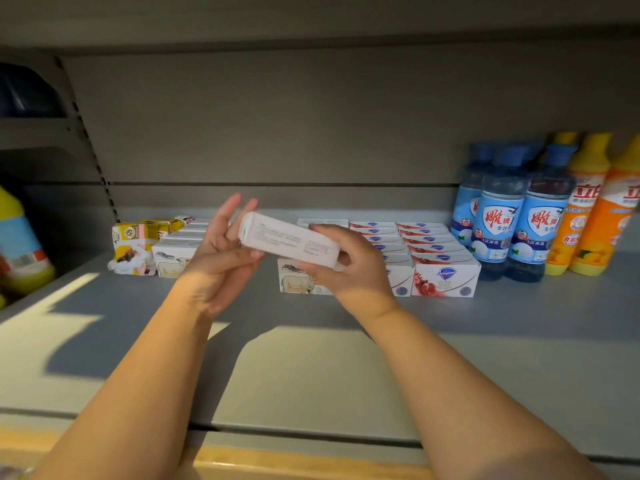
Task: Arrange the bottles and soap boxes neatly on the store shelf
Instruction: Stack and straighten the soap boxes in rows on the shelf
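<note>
A white soap box (289, 241) with small print is held in the air above the grey shelf (346, 358). My right hand (346, 265) grips its right end with curled fingers. My left hand (221, 251) has straight fingers beside the box's left end and its thumb lies under the box. Behind the hands, white soap boxes (301, 280) stand in rows, with red-and-white soap boxes (445, 277) in rows to their right. Blue bottles (498, 230) and orange-yellow bottles (585, 209) stand upright at the far right.
Crumpled yellow soap packs (133, 244) lie at the left end of the rows. A yellow bottle with a blue label (20, 247) stands on the neighbouring shelf at far left. The shelf's front edge (311, 434) runs below my forearms.
</note>
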Tool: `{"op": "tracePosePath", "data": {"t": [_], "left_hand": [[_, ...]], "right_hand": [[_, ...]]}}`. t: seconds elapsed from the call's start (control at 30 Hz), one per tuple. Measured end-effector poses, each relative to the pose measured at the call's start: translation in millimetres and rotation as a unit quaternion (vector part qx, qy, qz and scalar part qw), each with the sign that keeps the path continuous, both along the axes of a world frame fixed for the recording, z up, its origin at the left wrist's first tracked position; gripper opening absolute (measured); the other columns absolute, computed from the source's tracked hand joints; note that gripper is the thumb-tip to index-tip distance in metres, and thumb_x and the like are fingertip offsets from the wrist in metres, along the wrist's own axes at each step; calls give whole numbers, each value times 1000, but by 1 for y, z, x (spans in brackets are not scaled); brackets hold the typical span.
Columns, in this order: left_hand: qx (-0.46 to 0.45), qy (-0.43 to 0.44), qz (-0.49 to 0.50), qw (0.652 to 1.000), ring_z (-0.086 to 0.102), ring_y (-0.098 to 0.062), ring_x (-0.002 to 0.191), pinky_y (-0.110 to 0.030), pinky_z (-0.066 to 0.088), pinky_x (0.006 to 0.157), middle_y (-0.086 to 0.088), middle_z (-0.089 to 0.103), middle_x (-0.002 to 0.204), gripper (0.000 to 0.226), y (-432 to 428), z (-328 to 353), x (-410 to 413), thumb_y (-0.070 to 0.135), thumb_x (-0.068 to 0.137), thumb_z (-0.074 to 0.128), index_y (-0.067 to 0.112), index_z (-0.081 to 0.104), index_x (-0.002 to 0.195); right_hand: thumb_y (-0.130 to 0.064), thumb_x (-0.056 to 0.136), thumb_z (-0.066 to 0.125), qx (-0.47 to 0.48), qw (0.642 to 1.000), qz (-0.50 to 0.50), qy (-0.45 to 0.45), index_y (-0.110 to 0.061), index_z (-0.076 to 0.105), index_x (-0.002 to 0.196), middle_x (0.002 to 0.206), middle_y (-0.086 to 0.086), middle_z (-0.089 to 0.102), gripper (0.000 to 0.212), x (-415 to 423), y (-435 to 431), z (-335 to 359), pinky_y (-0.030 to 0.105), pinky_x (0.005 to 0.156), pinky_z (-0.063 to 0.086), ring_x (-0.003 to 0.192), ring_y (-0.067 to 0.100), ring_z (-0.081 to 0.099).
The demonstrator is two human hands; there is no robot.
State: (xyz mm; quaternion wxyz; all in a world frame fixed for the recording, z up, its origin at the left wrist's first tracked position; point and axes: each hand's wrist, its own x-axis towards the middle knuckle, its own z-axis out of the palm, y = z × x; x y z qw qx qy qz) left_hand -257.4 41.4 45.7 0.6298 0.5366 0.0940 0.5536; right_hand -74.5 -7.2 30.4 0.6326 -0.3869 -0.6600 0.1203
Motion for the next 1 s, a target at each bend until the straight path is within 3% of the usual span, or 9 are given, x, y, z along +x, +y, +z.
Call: {"op": "tracePosePath", "data": {"t": [0.1, 0.3, 0.47, 0.57, 0.67, 0.73, 0.8, 0.93, 1.0], "left_hand": [[2, 25, -18, 1000, 62, -19, 105, -32, 55, 86, -3, 66, 113, 73, -1, -1, 1, -18, 67, 45, 27, 51, 124], [-9, 35, -31, 999, 69, -18, 93, -28, 59, 67, -2, 72, 100, 64, -5, -3, 5, -16, 64, 47, 30, 74, 98], [-11, 40, -57, 997, 66, -20, 96, -34, 58, 78, -4, 68, 105, 58, -4, -4, 1, -14, 67, 52, 29, 71, 101], [23, 147, -34, 988, 61, -29, 106, -40, 53, 86, -14, 62, 115, 61, -3, -2, -2, -6, 64, 70, 16, 54, 119], [-39, 190, 14, 981, 66, -26, 95, -33, 57, 80, -14, 68, 104, 81, 2, -6, -3, 18, 47, 88, 3, 54, 119], [-77, 209, 20, 975, 69, -20, 85, -30, 58, 71, -7, 72, 94, 56, 4, -8, -5, 16, 61, 80, 8, 59, 112], [-106, 275, 25, 955, 69, -20, 85, -35, 58, 79, -6, 73, 92, 44, 6, -12, -12, 18, 70, 77, 11, 60, 110], [-55, 414, 43, 908, 66, -23, 102, -41, 51, 94, -7, 72, 106, 43, 8, -17, -40, 27, 72, 76, 14, 64, 111], [6, 479, 39, 877, 65, -17, 105, -30, 52, 89, -2, 71, 109, 43, 4, -17, -56, 21, 75, 78, 14, 64, 114]], "right_hand": [[14, 65, 70, 219, 949, -130, -186, 1, 69, 101, 112, 11, 66, 38, 1, 2, 2, 26, 104, 36, 115, 20, 49], [7, 80, 47, 288, 931, -146, -172, -16, 50, 98, 122, 15, 56, 29, 5, 3, 1, 26, 109, 32, 126, 28, 40], [5, 66, 69, 158, 966, -139, -150, -9, 64, 103, 112, 7, 63, 40, 6, 7, -4, 33, 99, 42, 113, 16, 48], [-25, 66, 80, 0, 995, -48, -82, -32, 62, 98, 94, -19, 62, 37, -1, 0, -6, 24, 78, 47, 90, 3, 56], [-44, 70, 71, -154, 986, 59, 8, -37, 60, 86, 85, -15, 67, 20, -12, -2, -8, 25, 72, 49, 78, 2, 61], [-42, 77, 68, -229, 970, 74, 31, -27, 62, 87, 85, -10, 70, 19, -16, 1, -9, 32, 73, 54, 78, 8, 65], [-40, 82, 67, -288, 956, 60, 21, -23, 63, 93, 91, -4, 71, 20, -19, 3, -9, 39, 78, 57, 83, 14, 68], [-39, 80, 69, -323, 944, 39, -51, -31, 60, 98, 92, -11, 67, 21, -25, 1, -15, 11, 53, 47, 77, 1, 62], [-36, 78, 71, -314, 944, 31, -101, -32, 58, 95, 87, -11, 62, 22, -34, -1, -18, 9, 41, 41, 71, -1, 58]]}}
